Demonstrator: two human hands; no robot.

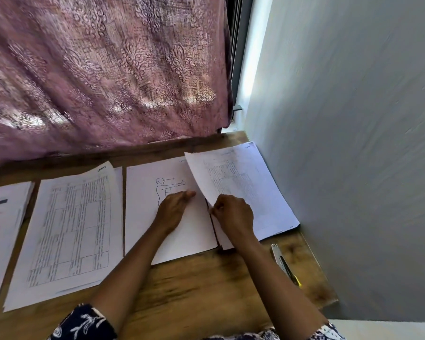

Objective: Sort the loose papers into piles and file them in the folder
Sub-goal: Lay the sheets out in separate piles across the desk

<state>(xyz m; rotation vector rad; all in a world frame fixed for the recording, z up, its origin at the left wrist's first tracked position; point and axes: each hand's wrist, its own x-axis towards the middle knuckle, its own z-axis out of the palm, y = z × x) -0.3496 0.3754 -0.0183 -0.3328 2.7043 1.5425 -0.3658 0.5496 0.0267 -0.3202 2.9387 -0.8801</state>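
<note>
My right hand's [233, 214] grip is narrow, pinching a lifted sheet [221, 177] above the right pile [270, 207]. My left hand [174, 209] lies flat on the drawing pile [189, 236]. Two further piles [69, 229] lie left on the tabletop [194, 290], so sorting seems well along. No folder shows, and filing remains.

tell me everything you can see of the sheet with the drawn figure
The drawing sheet is white paper, mostly blank, with a line drawing of a figure in profile, one arm stretched forward, and a small mark near its top right corner. It lies flat on the wooden table. The left hand rests on it with straight fingers, covering the drawing's lower part. The lifted sheet, pinched by the right hand, overlaps its right edge.
</note>
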